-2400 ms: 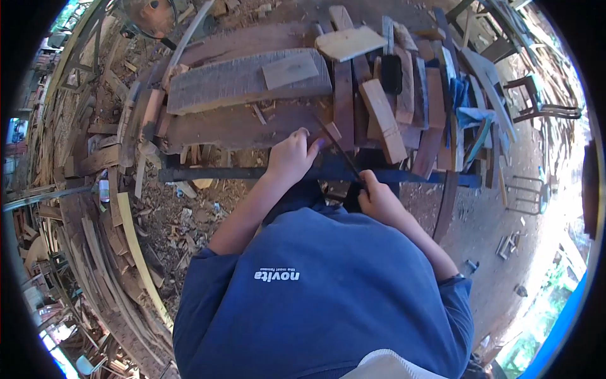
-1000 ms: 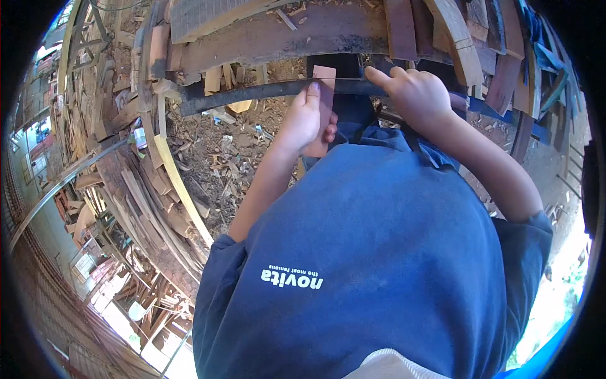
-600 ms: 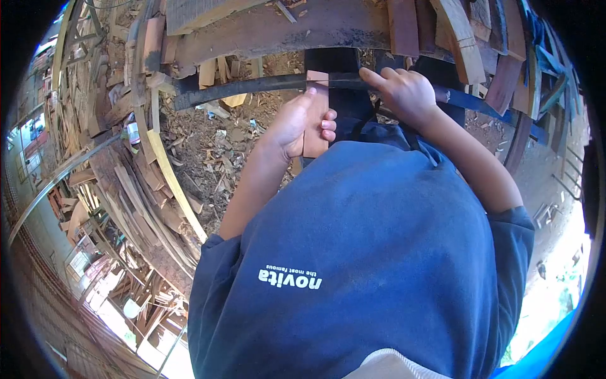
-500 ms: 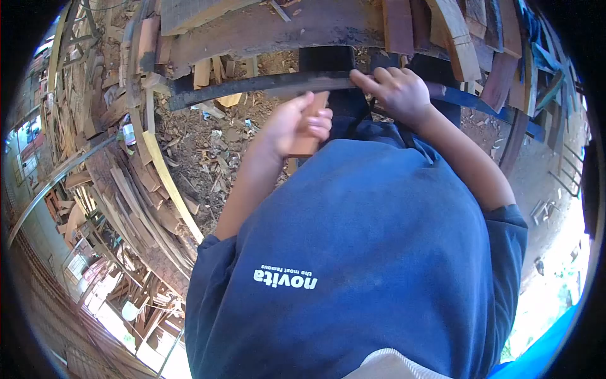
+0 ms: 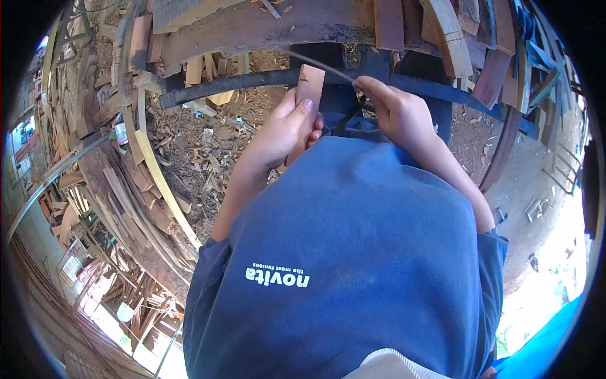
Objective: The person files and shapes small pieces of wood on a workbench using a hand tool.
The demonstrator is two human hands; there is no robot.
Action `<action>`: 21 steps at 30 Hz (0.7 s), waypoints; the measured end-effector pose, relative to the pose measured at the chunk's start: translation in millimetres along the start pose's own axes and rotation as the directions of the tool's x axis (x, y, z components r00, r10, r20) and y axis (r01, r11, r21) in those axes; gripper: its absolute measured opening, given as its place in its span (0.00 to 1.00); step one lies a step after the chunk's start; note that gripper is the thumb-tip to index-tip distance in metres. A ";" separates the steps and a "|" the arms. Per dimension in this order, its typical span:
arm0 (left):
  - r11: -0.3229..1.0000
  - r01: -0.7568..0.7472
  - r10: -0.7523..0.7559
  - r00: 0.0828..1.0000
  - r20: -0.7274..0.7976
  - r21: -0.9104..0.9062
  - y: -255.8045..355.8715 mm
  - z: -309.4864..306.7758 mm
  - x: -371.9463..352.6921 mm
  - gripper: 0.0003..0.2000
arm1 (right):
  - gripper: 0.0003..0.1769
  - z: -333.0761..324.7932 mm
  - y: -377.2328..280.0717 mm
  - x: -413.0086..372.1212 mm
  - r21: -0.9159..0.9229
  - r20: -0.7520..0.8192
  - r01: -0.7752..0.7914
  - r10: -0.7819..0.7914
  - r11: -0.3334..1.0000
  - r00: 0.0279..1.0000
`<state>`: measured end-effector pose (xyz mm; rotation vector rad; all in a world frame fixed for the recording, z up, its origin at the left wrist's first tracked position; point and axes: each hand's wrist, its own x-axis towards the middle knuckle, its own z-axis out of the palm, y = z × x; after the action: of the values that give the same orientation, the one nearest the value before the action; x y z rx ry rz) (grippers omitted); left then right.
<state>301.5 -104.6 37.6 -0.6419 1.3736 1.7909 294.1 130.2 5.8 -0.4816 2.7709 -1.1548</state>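
Note:
My left hand (image 5: pixel 282 132) is closed around a small reddish wood block (image 5: pixel 312 85), its thumb lying along the face. The block stands nearly upright, its top end above the fingers and marked by a dark notch. To its right, my right hand (image 5: pixel 404 114) grips a long thin blade, like a knife (image 5: pixel 323 66), seen almost edge-on. The blade points up and left and passes just above the block's top end. Its handle is hidden in my fist. Behind the block runs a dark curved bar (image 5: pixel 249 81).
A wide plank (image 5: pixel 271 28) crosses the far side. Wood offcuts (image 5: pixel 389 25) lean along it at the right. Long wood strips (image 5: pixel 142 215) are stacked at the left. Wood chips litter the ground (image 5: pixel 208 151) below my hands.
The blurred blade, low across the block before, is now lifted and angled up to the left. The block has risen a little, with more of its upper end showing.

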 end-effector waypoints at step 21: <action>1.000 0.021 -0.019 0.993 0.116 -0.015 16.5 27.2 -22.9 0.17 | 0.21 14.2 1.0 -7.5 -0.424 -0.162 0.098 -0.182 0.900 0.970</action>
<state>302.9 -86.8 72.5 -0.5493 1.2720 1.7960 304.0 123.7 -5.2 -0.6467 3.2174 -0.6554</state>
